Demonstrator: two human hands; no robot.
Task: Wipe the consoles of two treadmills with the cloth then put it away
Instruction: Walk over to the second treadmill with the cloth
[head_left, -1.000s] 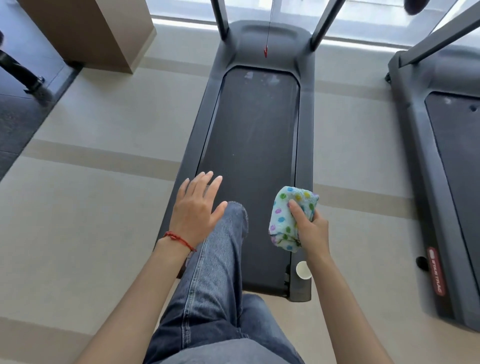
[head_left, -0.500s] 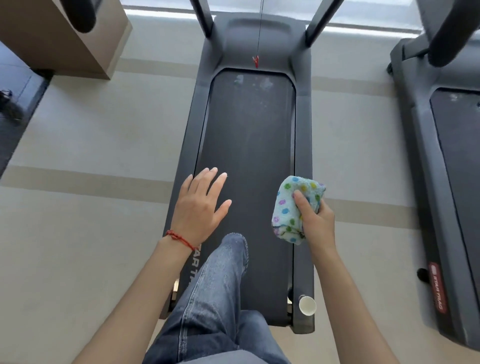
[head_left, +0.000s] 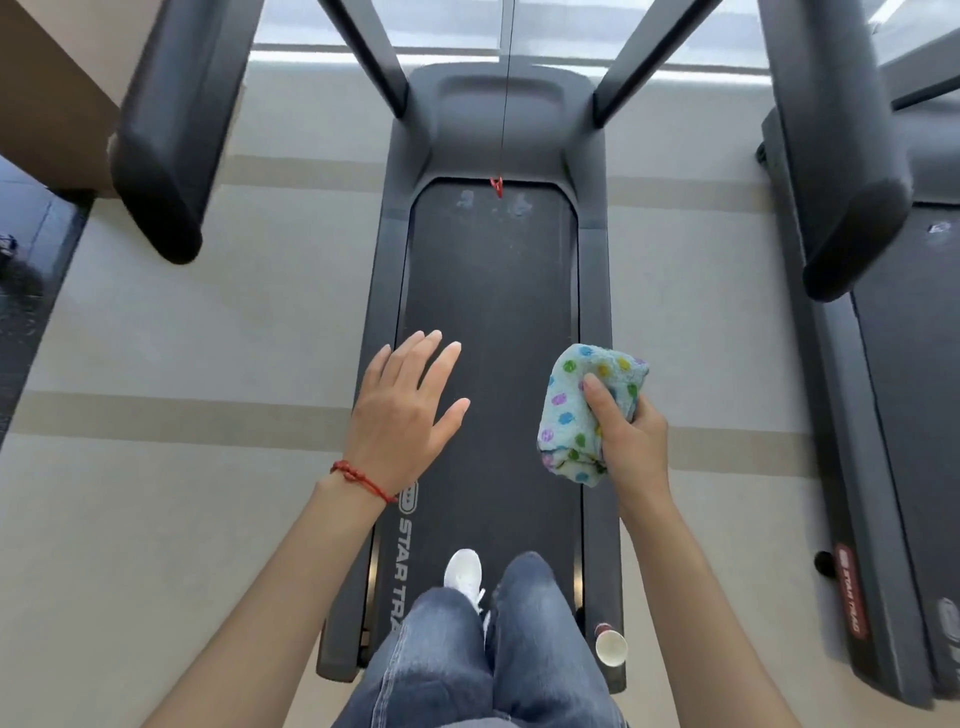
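Note:
I stand on the rear of a dark grey treadmill (head_left: 493, 312) and look down its belt. My right hand (head_left: 626, 441) grips a balled-up pale blue cloth with coloured dots (head_left: 584, 410) over the belt's right edge. My left hand (head_left: 405, 410), a red string on its wrist, hovers open with fingers spread over the belt's left edge. A second treadmill (head_left: 904, 415) lies to the right. Neither console shows; only padded handrails (head_left: 166, 135) and uprights reach into view from above.
A red safety clip (head_left: 497, 186) hangs on a cord above the belt's front. A white paper cup (head_left: 611, 647) sits at the rear right corner of the deck. A tan wall block (head_left: 47, 93) stands at the far left, windows ahead, pale floor on both sides.
I have stepped up onto the treadmill belt and moved forward; the handrails have come into view at both sides. Both hands keep their pose, the cloth still in my right hand.

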